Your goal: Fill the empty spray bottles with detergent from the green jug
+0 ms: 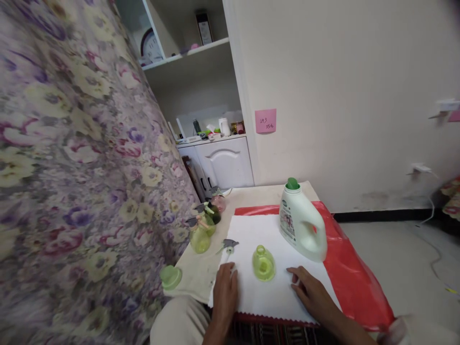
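Observation:
On the white cloth my left hand lies flat with its fingers stretched forward, holding nothing. My right hand rests on the cloth's right part, fingers apart and slightly bent, also without anything in it. Between the two hands a small yellow-green bottle stands uncapped. Just beyond my left fingertips lies a grey spray head. A large pale green detergent jug stands behind my right hand, its cap off and a green spout showing at the mouth. The green cap sits at the table's left edge.
Several spray bottles stand along the table's left side by the flowered curtain. Red plastic sheeting hangs over the right edge. Behind are a wall and a cabinet with small items on its shelves.

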`<state>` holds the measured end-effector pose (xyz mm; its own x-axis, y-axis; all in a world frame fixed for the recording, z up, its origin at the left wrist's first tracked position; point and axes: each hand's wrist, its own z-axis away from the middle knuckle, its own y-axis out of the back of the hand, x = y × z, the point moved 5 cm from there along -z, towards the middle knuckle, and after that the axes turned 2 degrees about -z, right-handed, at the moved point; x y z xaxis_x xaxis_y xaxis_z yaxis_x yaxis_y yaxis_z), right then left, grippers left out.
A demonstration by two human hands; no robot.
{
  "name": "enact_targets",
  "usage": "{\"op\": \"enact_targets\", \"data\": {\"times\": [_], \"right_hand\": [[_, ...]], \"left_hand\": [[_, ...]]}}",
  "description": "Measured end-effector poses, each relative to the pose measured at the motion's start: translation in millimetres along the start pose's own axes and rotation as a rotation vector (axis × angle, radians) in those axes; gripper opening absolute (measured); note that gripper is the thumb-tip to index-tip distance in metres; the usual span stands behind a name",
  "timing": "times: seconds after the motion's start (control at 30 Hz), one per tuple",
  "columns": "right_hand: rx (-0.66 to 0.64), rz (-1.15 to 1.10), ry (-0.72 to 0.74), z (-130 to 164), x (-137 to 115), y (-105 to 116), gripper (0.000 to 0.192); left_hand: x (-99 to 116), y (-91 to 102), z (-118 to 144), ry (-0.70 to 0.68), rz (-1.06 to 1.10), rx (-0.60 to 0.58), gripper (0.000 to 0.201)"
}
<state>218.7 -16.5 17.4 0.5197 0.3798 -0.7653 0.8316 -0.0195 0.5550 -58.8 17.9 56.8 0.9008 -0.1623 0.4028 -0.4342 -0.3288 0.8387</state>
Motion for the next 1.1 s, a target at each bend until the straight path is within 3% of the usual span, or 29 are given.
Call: {"op": "enact_targets", "data": {"times": [0.1, 0.23, 0.37, 0.5, 0.6, 0.8, 1.0, 1.1], "right_hand": [[-0.007, -0.003, -0.011, -1, -2, -2, 0.033], [-0.014, -0.055, -0.030, -5, -6, -5, 0.034], [0.019, -0.116, -0.051, -15, -5, -9, 0.048], [0.040, -0.234, -0.090, -35, -6, -21, 0.077], [0.013, -0.293, -0.122, -50, -7, -36, 0.094], [0.040, -0.367, -0.165, -62, -5, -58, 0.113], [0.050, -0.355, -0.190, -67, -6, -65, 0.110], [0.064, -0.348, -0.191, -69, -7, -66, 0.105]], "left_hand": [[-4, 8.6, -38, 0.073, -0.040, 0.012, 0.030], [-11, -7.4, -74, 0.198, -0.074, -0.035, 0.025], [-17, -21.8, -82, 0.287, -0.024, -0.068, 0.021], [-24, -14.4, -83, 0.337, 0.135, -0.025, 0.012], [-29, -2.3, -83, 0.380, 0.336, 0.012, 0.010], [-15, 13.5, -62, 0.436, 0.893, 0.095, 0.041], [18, 28.0, -47, 0.546, 1.607, 0.177, 0.034], [37, 39.9, -48, 0.498, 1.716, 0.175, 0.036]]}}
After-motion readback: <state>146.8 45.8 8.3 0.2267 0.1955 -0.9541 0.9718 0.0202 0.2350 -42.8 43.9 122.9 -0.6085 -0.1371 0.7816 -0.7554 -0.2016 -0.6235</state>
